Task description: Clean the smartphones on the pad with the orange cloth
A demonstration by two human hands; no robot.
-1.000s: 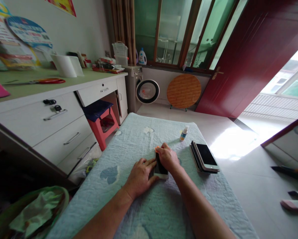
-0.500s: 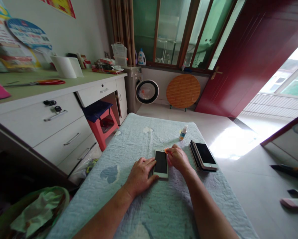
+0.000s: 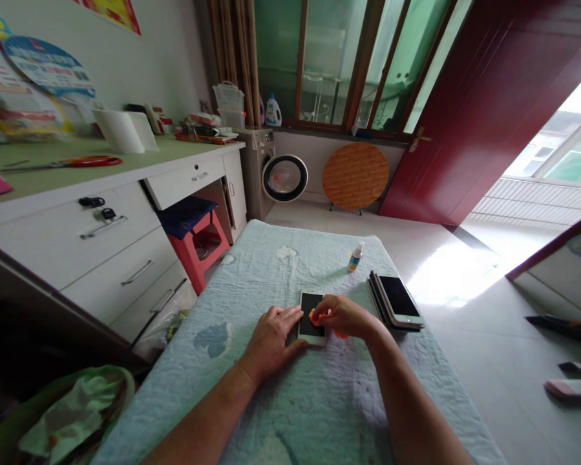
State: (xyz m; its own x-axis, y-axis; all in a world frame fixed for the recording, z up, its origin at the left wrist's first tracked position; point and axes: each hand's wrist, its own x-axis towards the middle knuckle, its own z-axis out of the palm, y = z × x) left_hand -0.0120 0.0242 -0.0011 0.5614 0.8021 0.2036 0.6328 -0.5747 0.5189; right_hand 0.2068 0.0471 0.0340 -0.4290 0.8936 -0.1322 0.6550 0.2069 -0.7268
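Observation:
A white smartphone [image 3: 311,336] with a dark screen lies face up on the covered table. My left hand [image 3: 272,339] holds it at its left side, fingertips on the long edge and thumb by the lower corner. Pinched in my right hand [image 3: 342,314] is a small orange cloth [image 3: 315,316], pressed on the middle of the screen. More of the orange shows under that hand. Right of the hands sits a stack of phones and tablets [image 3: 401,300], a white-framed one on top. Beyond them stands a small spray bottle [image 3: 355,257] with a white cap.
A light-blue quilted cloth [image 3: 271,278] covers the table. Left are a white drawer desk [image 3: 183,174], a red stool [image 3: 203,248] and a green bin [image 3: 125,381]. Behind stand a washing machine with its door open [image 3: 284,177], a folded round table [image 3: 355,175] and a red door [image 3: 430,116].
My right hand has moved the orange cloth from the phone's upper right edge down and left onto the middle of the screen. My left hand keeps its place at the phone.

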